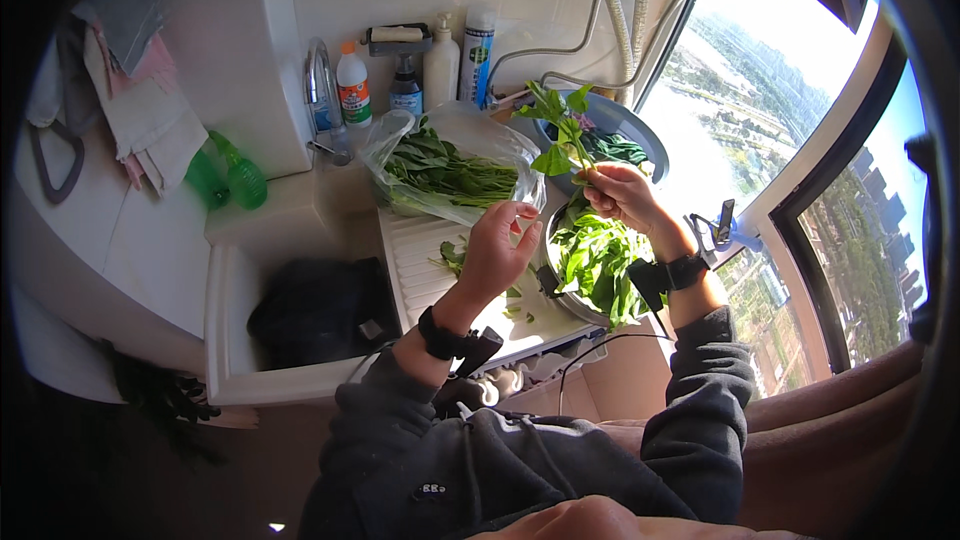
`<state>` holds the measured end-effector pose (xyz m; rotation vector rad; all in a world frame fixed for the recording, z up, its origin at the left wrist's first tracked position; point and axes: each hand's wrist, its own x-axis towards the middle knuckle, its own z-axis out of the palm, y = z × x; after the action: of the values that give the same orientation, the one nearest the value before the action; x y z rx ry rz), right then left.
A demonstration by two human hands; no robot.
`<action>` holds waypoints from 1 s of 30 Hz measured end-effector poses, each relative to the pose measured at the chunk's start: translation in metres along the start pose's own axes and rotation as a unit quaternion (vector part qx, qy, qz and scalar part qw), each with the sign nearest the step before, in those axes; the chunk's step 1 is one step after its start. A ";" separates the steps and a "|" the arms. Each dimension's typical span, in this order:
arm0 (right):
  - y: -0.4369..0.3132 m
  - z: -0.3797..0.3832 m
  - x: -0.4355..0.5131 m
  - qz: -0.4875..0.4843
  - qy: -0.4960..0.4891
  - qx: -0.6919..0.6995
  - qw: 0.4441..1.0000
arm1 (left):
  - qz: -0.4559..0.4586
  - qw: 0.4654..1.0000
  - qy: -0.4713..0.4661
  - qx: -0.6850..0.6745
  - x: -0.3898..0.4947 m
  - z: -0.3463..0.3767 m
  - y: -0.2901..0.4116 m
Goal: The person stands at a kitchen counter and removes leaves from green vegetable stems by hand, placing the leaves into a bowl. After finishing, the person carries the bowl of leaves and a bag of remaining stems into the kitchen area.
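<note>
My right hand (621, 195) pinches the stem of a leafy green sprig (568, 142), its leaves pointing up and away from me. Below that hand, a round metal pot or bowl (583, 310) is heaped with loose green leaves (596, 255). My left hand (501, 249) hovers over the ribbed white drainboard (420, 262), fingers curled and thumb apart, with no object visible in it. Just beyond it lies an open clear plastic bag (480, 124) full of long-stemmed leafy greens (450, 169). Torn leaf and stem bits (452, 258) are scattered on the drainboard near my left wrist.
Left of the drainboard is a white sink (225, 315) with a dark item (322, 311) inside. A faucet (321, 90) and several bottles (442, 60) line the back wall. A grey-blue basin (652, 135) holding cloth stands by the window. A thin black cable (592, 349) hangs near my right sleeve.
</note>
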<state>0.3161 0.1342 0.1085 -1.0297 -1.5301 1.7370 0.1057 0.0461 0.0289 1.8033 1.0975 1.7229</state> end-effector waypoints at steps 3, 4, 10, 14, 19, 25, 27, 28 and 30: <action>0.027 -0.015 -0.026 -0.025 0.030 -0.032 0.999 | 0.010 0.998 -0.032 -0.043 0.013 0.032 0.005; 0.036 -0.019 -0.033 -0.039 0.040 -0.051 0.997 | 0.002 0.998 -0.041 -0.038 0.019 0.043 0.006; 0.085 -0.036 -0.056 -0.105 0.157 -0.229 0.955 | -0.165 0.977 -0.094 -0.095 0.040 0.108 -0.004; 0.101 -0.043 -0.069 -0.127 0.225 -0.300 0.918 | -0.239 0.929 -0.135 -0.248 0.039 0.128 -0.014; 0.106 -0.049 -0.078 -0.150 0.255 -0.378 0.877 | -0.226 0.914 -0.153 -0.299 0.035 0.138 -0.024; 0.105 -0.050 -0.070 -0.179 0.258 -0.408 0.857 | -0.206 0.914 -0.160 -0.310 0.020 0.149 -0.032; 0.106 -0.049 -0.067 -0.170 0.258 -0.430 0.849 | -0.188 0.943 -0.140 -0.236 0.018 0.152 -0.033; 0.106 -0.049 -0.064 -0.168 0.258 -0.466 0.830 | -0.180 0.961 -0.133 -0.164 0.018 0.152 -0.033; 0.109 -0.052 -0.059 -0.167 0.259 -0.450 0.838 | -0.167 0.979 -0.117 -0.013 0.019 0.153 -0.033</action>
<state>0.3969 0.0949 0.0089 -1.3904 -1.9953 0.3629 0.2436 0.1143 -0.0065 1.6432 1.1895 1.2909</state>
